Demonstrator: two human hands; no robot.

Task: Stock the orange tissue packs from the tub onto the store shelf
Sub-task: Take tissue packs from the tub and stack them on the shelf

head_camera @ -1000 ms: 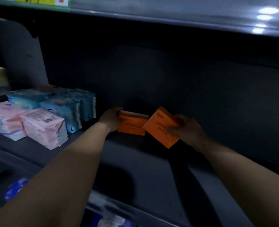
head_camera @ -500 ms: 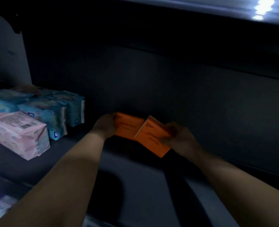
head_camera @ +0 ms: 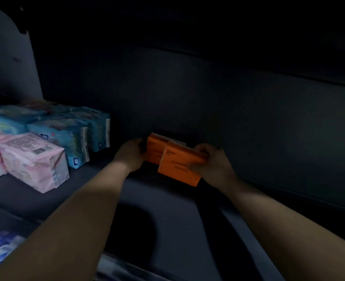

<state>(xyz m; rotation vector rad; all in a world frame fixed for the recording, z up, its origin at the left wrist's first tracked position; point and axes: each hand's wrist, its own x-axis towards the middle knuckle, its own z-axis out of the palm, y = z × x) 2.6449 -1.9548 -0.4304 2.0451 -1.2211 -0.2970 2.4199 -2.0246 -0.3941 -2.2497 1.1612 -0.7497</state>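
Shelf (head_camera: 167, 209): dark grey store shelf deck, dimly lit, running left to right.
Back panel (head_camera: 208, 94): dark and plain, standing at the far edge of the deck.
Blue packs (head_camera: 66, 130): group at far left, set against the back panel.
Pink pack (head_camera: 35, 161): nearer than the blue packs, barcode face up, touching them.
Right hand (head_camera: 214, 165): grasps the right end of the near orange tissue pack (head_camera: 177, 171), thumb across its printed face, fingers curled over the top.
Left hand (head_camera: 130, 155): fingers curled round the left end of the far orange tissue pack (head_camera: 154, 151).
Near orange tissue pack: at mid-shelf close to the back panel, standing on edge, printed face toward the viewer; long axis left to right, dropping slightly to the right.
Far orange tissue pack: directly behind, partly covered, same orientation, touching the near one.
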